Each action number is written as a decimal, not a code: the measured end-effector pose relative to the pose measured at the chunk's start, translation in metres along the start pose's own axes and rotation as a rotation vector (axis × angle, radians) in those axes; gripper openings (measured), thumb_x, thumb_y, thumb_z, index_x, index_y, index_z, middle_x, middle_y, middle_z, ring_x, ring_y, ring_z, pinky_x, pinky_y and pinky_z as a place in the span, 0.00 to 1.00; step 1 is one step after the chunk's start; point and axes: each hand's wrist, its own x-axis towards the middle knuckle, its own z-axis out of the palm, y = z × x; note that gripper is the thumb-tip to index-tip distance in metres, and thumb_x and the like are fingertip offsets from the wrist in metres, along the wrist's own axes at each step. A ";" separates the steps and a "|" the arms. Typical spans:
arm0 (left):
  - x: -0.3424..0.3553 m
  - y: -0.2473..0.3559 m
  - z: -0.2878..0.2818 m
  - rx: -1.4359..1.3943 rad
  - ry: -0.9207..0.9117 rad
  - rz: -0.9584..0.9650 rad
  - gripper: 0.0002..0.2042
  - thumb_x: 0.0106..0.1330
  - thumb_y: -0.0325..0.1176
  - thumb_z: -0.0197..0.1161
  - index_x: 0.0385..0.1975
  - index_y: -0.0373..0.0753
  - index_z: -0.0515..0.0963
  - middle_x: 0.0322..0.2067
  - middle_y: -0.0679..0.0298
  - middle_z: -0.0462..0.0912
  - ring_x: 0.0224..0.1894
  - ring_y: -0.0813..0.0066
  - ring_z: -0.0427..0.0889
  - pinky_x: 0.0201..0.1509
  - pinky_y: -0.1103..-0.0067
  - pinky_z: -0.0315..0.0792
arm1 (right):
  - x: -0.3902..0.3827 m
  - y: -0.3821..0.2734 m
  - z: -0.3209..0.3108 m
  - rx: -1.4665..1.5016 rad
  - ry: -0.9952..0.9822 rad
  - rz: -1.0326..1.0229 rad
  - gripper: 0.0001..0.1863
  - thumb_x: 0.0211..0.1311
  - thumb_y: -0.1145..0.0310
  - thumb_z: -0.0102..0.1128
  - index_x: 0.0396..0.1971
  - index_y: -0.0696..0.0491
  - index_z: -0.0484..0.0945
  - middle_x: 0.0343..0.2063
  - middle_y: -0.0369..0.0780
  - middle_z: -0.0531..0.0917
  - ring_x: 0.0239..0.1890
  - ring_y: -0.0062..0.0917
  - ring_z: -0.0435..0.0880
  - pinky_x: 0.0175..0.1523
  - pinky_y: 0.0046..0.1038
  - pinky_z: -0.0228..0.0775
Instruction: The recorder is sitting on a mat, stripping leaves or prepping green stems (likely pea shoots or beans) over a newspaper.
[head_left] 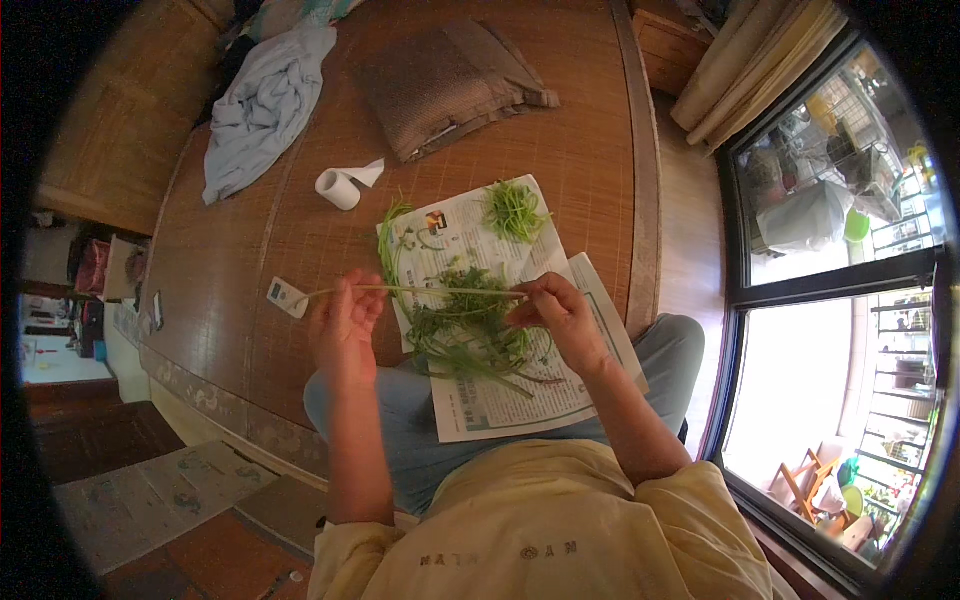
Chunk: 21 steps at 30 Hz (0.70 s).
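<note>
Woven bamboo matting [560,150] covers the platform in front of me, with a tall window [840,330] to my right and a sheet of newspaper [500,400] spread across my lap and onto the mat. Both my hands are up over that paper, stretching one long green stem [420,290] level between them. My left hand [343,325] pinches its pale end, fingers closed on it; my right hand [562,312] grips the other end, fingers curled tight around it just above the leafy pile [470,335] heaped mid-sheet.

Judging by this, I am partway through picking over the greens, with a small neat clump [515,208] sitting apart at the far corner of the paper. The stem in my fingers looks bare along its length, so I think the next move asks for a short snap or a strip along it, done gently so it does not tear.

Beyond lie a white paper roll [340,187], a folded brown cushion [450,85] and a crumpled pale blue cloth [262,105].
</note>
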 end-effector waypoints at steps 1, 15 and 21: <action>0.003 0.001 -0.006 -0.032 0.015 0.005 0.15 0.67 0.40 0.59 0.43 0.33 0.75 0.37 0.56 0.82 0.39 0.72 0.80 0.42 0.78 0.72 | 0.000 0.000 0.000 0.019 0.041 -0.001 0.11 0.69 0.70 0.42 0.43 0.61 0.70 0.40 0.45 0.81 0.36 0.30 0.84 0.44 0.30 0.78; 0.026 0.010 -0.057 -0.205 0.206 0.066 0.15 0.69 0.40 0.57 0.49 0.38 0.73 0.44 0.64 0.77 0.43 0.77 0.74 0.49 0.81 0.70 | 0.009 -0.010 -0.020 0.177 0.166 -0.101 0.12 0.71 0.66 0.42 0.39 0.58 0.72 0.43 0.45 0.80 0.41 0.33 0.82 0.51 0.34 0.74; 0.027 0.010 -0.066 -0.249 0.227 0.070 0.15 0.69 0.39 0.58 0.49 0.39 0.73 0.44 0.65 0.77 0.42 0.77 0.75 0.47 0.82 0.71 | 0.010 -0.026 -0.009 0.403 0.228 -0.068 0.12 0.70 0.66 0.44 0.36 0.61 0.70 0.44 0.51 0.79 0.43 0.39 0.82 0.49 0.36 0.76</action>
